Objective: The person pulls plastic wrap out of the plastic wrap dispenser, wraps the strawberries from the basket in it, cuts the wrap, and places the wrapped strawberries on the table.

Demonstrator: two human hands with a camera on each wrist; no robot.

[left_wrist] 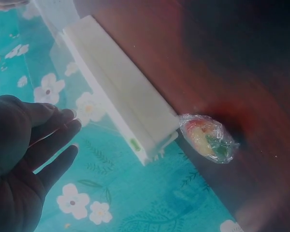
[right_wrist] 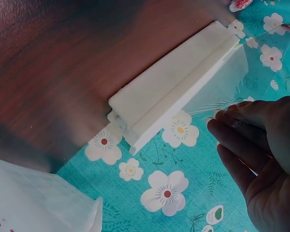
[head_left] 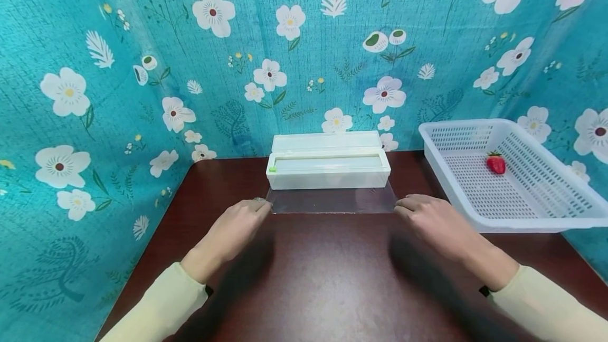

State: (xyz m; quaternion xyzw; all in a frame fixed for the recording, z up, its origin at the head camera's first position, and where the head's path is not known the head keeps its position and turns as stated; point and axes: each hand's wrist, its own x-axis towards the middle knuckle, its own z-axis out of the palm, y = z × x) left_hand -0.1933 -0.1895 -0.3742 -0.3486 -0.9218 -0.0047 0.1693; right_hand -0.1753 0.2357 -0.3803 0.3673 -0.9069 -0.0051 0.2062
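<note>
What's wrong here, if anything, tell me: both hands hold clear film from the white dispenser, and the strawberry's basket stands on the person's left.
The side is wrong: the basket with the strawberry stands on the person's right, as the head view shows. The left hand and right hand do hold clear film from the white dispenser.

a long white dispenser box (head_left: 328, 179) lies with its lid (head_left: 328, 143) tipped up at the back and a touch of bright green near its left end. in front of the box, a clear sheet of film (head_left: 332, 203) stretches taut, its near corners pinched by the left grip (head_left: 239, 226) and right grip (head_left: 434, 221).
</note>
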